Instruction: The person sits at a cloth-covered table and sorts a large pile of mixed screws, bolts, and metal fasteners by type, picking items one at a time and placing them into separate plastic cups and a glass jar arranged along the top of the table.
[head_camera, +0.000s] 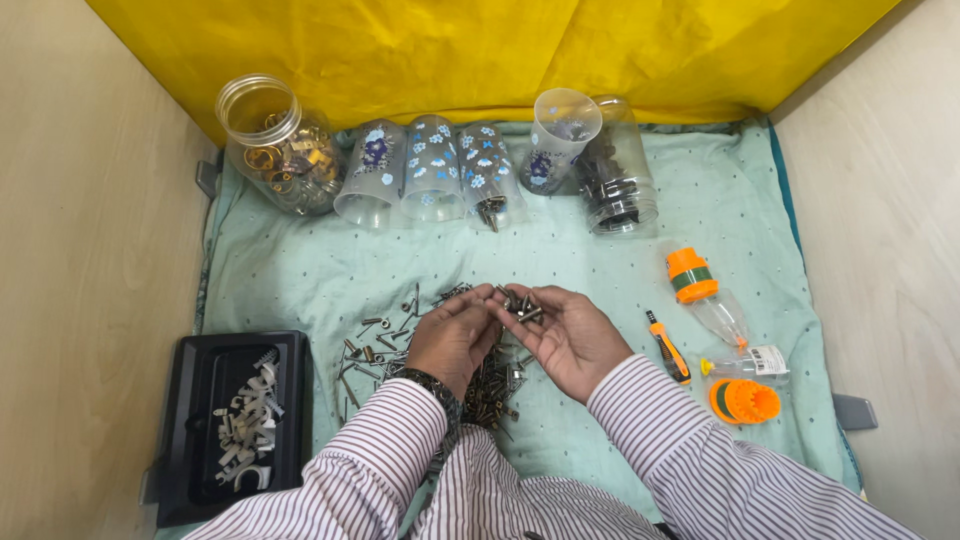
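Setting: a mint-green dotted cloth (600, 260) over the tabletop, yellow sheet (480, 50) behind, pale wood panels either side.

Item 1, in hand: a few small dark screws (520, 305) lying in my right hand (572, 340), which is cupped palm-up beneath them. My left hand (452, 335) meets it at the fingertips, pinching at the same cluster; I cannot tell whether it has one gripped. I judge these light, rigid and quick to roll; best taken by the shank between two fingertips.

Item 2: a loose heap of screws (490, 385) just below my hands, with strays scattered to the left.

Item 3: a black tray (290, 400) at lower left, holding pale clips.

Item 4: a row of clear containers along the back: a jar of brass fittings (280, 150), flower-printed cups (430, 170) lying on their sides, a jar of dark hardware (615, 170).

Item 5, right side: an orange-handled screwdriver (667, 347), an orange-capped bottle (705, 295) and an orange lid (745, 400).
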